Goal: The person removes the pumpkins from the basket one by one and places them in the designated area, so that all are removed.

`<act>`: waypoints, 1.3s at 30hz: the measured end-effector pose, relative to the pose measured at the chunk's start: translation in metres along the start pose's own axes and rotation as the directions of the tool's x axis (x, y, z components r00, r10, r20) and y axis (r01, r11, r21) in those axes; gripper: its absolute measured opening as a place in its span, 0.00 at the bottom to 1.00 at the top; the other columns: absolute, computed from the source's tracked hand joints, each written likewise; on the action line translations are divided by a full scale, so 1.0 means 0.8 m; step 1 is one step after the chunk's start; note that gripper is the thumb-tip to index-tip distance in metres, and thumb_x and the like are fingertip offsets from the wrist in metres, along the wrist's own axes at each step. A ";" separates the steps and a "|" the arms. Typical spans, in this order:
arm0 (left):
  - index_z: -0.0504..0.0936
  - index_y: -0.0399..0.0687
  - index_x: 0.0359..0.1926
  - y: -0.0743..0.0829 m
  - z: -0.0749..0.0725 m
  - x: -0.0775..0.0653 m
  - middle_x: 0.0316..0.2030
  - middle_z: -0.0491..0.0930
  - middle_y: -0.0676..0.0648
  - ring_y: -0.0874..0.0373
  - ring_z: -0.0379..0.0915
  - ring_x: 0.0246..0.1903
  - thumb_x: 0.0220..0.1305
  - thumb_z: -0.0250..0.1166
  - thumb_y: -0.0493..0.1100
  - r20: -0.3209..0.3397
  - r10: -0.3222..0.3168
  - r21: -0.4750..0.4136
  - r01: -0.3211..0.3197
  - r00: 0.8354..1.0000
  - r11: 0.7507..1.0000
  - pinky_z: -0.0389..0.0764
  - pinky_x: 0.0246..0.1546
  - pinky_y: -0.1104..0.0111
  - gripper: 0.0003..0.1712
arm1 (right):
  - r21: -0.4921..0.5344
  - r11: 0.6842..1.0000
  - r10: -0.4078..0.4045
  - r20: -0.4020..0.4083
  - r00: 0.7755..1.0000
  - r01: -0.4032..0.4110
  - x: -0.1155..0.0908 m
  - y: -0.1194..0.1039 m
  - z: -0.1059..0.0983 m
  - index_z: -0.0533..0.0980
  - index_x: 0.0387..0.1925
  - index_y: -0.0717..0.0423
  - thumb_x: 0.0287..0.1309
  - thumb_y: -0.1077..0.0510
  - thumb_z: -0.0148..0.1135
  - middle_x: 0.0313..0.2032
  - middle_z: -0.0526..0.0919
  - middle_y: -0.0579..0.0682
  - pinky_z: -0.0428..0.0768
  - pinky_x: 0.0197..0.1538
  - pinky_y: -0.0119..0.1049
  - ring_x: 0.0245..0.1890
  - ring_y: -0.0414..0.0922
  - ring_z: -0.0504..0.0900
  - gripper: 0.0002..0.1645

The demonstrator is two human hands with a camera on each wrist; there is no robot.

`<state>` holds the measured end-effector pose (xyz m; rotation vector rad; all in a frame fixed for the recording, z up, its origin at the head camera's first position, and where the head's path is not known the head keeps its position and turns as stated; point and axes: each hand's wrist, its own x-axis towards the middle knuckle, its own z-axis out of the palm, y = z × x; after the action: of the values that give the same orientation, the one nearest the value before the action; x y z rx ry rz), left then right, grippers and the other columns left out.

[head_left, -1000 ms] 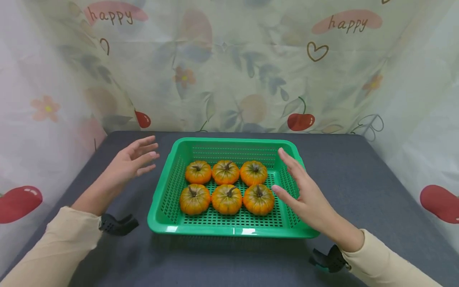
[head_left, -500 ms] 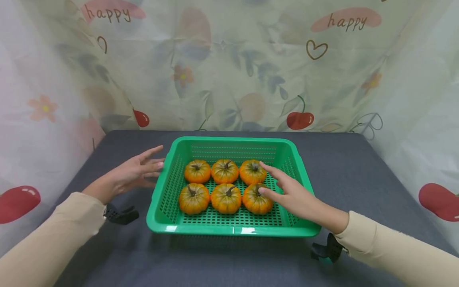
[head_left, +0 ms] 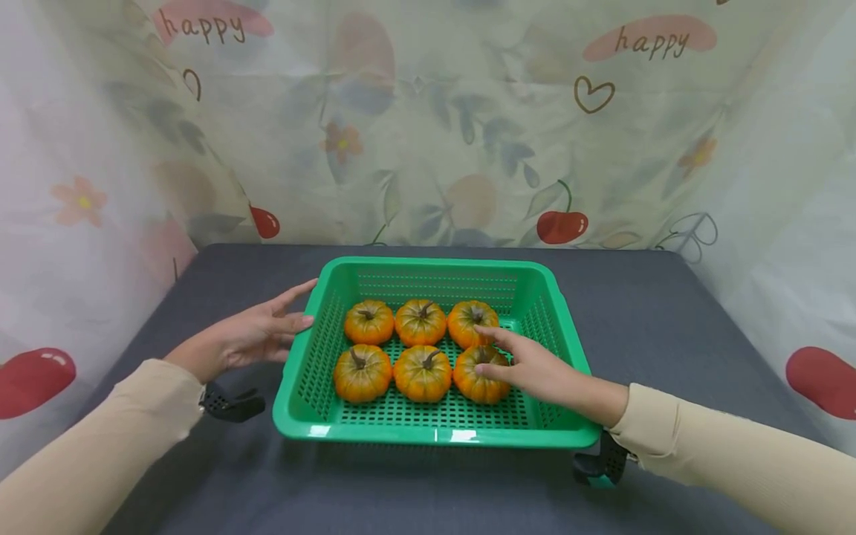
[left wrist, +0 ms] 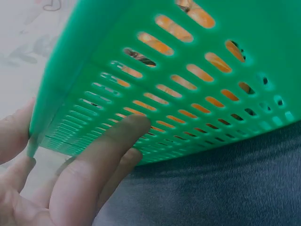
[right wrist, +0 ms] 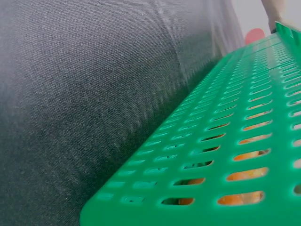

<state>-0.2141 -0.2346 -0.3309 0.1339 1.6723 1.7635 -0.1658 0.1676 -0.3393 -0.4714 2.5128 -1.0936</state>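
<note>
Several small orange-and-green pumpkins sit in two rows inside a green plastic basket (head_left: 435, 435). At the basket's left side my left hand (head_left: 250, 334) holds the rim; in the left wrist view the thumb is at the rim and the other fingers (left wrist: 82, 174) lie along the slotted outer wall. My right hand (head_left: 535, 368) reaches over the right wall to the front right pumpkin (head_left: 484, 386), thumb and fingers spread over its top. Whether they touch it is unclear. The back right pumpkin (head_left: 468, 319) is partly hidden behind the fingertips. The right wrist view shows no right fingers.
The basket stands on a dark grey table (head_left: 642, 319). A printed curtain (head_left: 428, 148) hangs along the back and both sides. In the back row are a left pumpkin (head_left: 369, 325) and a middle pumpkin (head_left: 420, 325); two more stand in front of them.
My left hand has moved right to the basket's rim. The right hand has moved left and down, from above the right wall to the front right pumpkin. The pumpkins keep their places.
</note>
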 end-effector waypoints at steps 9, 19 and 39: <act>0.30 0.75 0.75 -0.002 0.001 0.001 0.75 0.40 0.34 0.51 0.80 0.50 0.73 0.54 0.39 0.015 -0.013 -0.071 0.014 1.000 0.997 0.83 0.50 0.53 0.49 | -0.026 1.000 0.006 -0.032 0.999 -0.007 0.000 0.000 0.002 0.64 0.69 0.56 0.61 0.53 0.66 0.68 0.65 0.60 0.69 0.65 0.58 0.68 0.62 0.63 0.38; 0.31 0.76 0.75 -0.003 0.000 0.002 0.73 0.46 0.34 0.51 0.80 0.50 0.73 0.54 0.40 0.012 -0.015 -0.057 0.015 1.000 0.998 0.82 0.50 0.53 0.49 | -0.088 0.996 0.020 -0.015 1.000 -0.022 0.002 0.003 0.004 0.68 0.66 0.57 0.52 0.54 0.74 0.65 0.68 0.60 0.73 0.62 0.56 0.64 0.60 0.67 0.42; 0.32 0.75 0.75 -0.002 -0.002 0.001 0.66 0.60 0.40 0.49 0.80 0.50 0.72 0.55 0.40 0.007 -0.020 -0.065 0.020 1.000 0.998 0.82 0.50 0.52 0.48 | -0.185 0.983 0.003 0.013 1.000 -0.001 0.006 0.004 0.009 0.70 0.64 0.57 0.42 0.56 0.80 0.61 0.72 0.58 0.74 0.62 0.54 0.63 0.57 0.69 0.47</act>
<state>-0.2144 -0.2355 -0.3328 0.0933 1.6040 1.7985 -0.1674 0.1630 -0.3477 -0.5237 2.6150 -0.8567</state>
